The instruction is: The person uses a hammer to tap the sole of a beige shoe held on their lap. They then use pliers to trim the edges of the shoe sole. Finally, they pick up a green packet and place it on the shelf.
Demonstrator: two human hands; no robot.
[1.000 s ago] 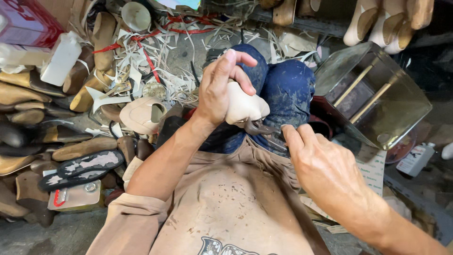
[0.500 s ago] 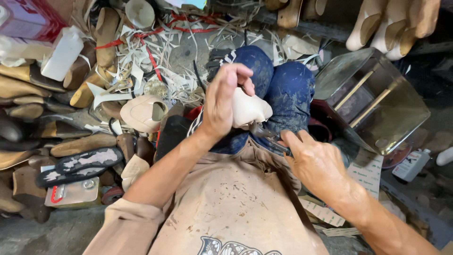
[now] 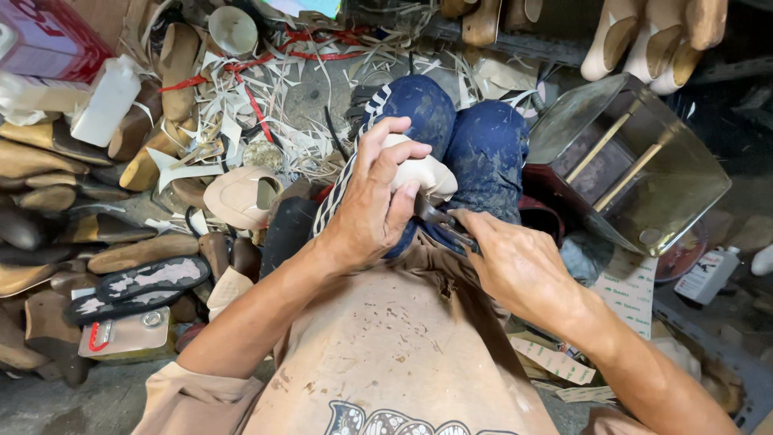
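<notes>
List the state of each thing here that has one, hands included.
Left hand: gripping the pale shoe piece.
Shoe piece: held over the knees.
Right hand: closed on a dark metal tool.
Tool: tip against the shoe piece.
Metal tin: open, tilted, two sticks inside.
White bottle: capped, lying on the floor.
Black sole: lying flat, worn.

Even, soft daylight from above, moderately bright. Weak shadows only, darkest at right edge behind metal tin (image 3: 636, 161). Dull sheen on tin walls, no hard glare. Sharp at centre; wide-angle bending at edges, slight softness in corners. No visible motion blur.
</notes>
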